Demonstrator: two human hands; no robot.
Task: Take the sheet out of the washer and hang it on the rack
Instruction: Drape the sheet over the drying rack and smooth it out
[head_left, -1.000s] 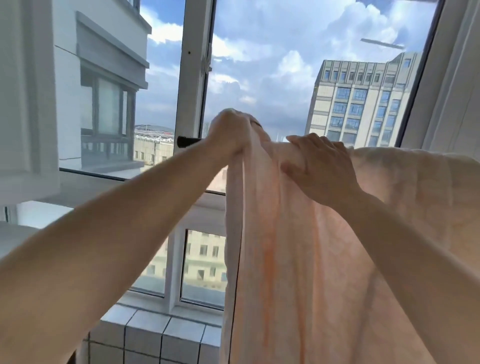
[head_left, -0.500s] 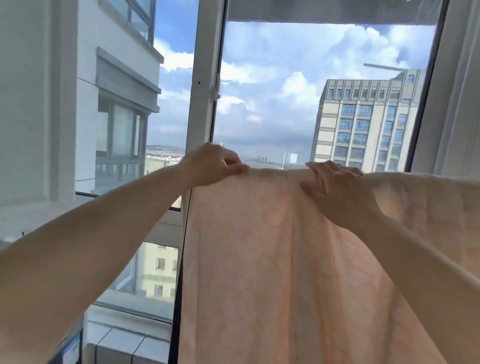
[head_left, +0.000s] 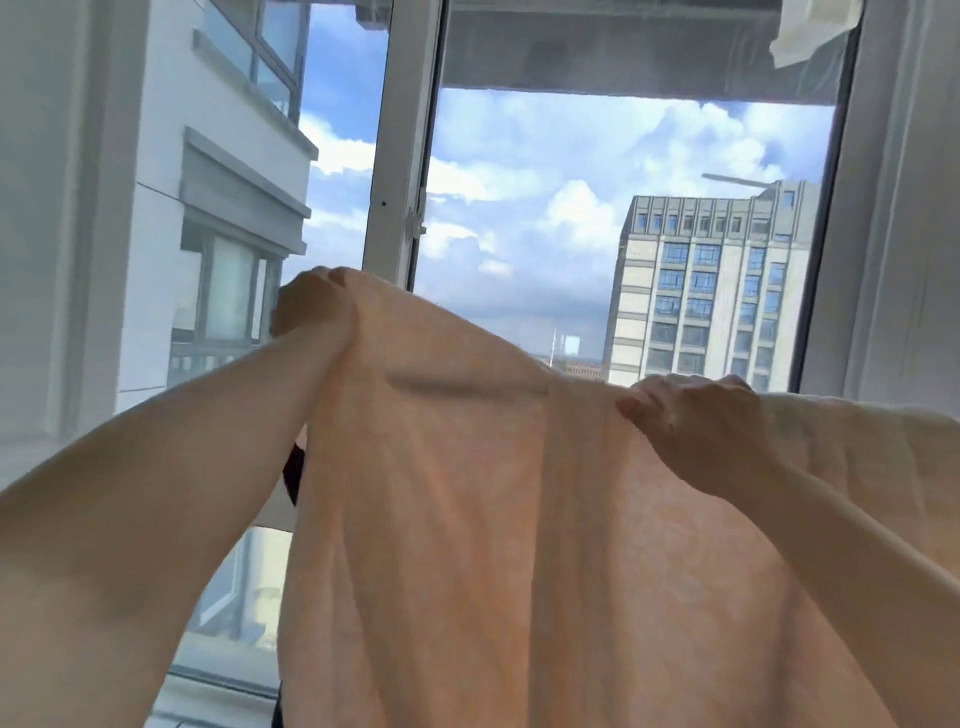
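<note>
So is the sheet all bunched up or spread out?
Spread out. The sheet hangs wide and flat between the left hand and right hand.

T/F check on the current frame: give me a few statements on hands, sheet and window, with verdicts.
1. The left hand grips the sheet's top edge. True.
2. The right hand hangs free of the sheet. False: it holds the sheet's top edge.
3. The sheet is dark blue. False: it is pale peach.
4. The left hand is higher than the right hand. True.
5. A tall building shows through the window. True.
</note>
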